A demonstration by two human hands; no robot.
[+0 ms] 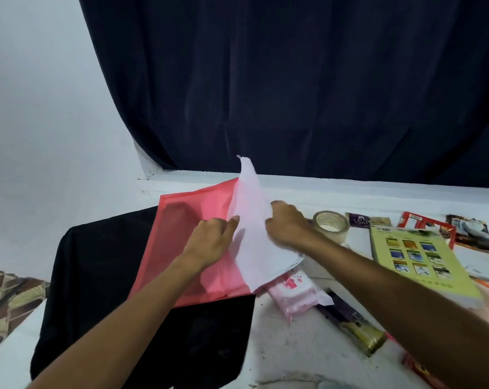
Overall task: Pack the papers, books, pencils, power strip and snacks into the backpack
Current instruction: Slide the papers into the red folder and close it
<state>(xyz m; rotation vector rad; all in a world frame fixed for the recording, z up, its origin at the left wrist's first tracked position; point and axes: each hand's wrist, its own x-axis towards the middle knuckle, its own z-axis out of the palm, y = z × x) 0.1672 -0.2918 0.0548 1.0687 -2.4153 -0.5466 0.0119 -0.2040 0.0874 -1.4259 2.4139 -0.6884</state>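
Papers: we have the white papers [256, 234] half inside the pink folder [187, 242], the free half standing out to the folder's right, one corner curled upward.
Long axis: we read the sheets as running from the folder's near right edge away toward its far edge, tilted a little rightward.
Folder: it lies on the black backpack [119, 290], which lies flat on the desk [302, 352] at the folder's near left side.
Left hand: our left hand [209, 240] rests on the folder, fingers [233, 221] close together with the tips touching the papers' left edge; whether they pinch a sheet we cannot tell.
Right hand: our right hand [286, 223] lies just right of the folder, curled over the papers' right edge, apparently clamped on them.
Nearer hand: both touch the papers; we judge the right one does the pushing, leftward into the folder.
Risk: we think the curled corner may catch on the folder's mouth.
Others: right of the folder lie a tape roll [331, 224], a green book [417, 258] and a pink pack [296, 290], all unpacked.
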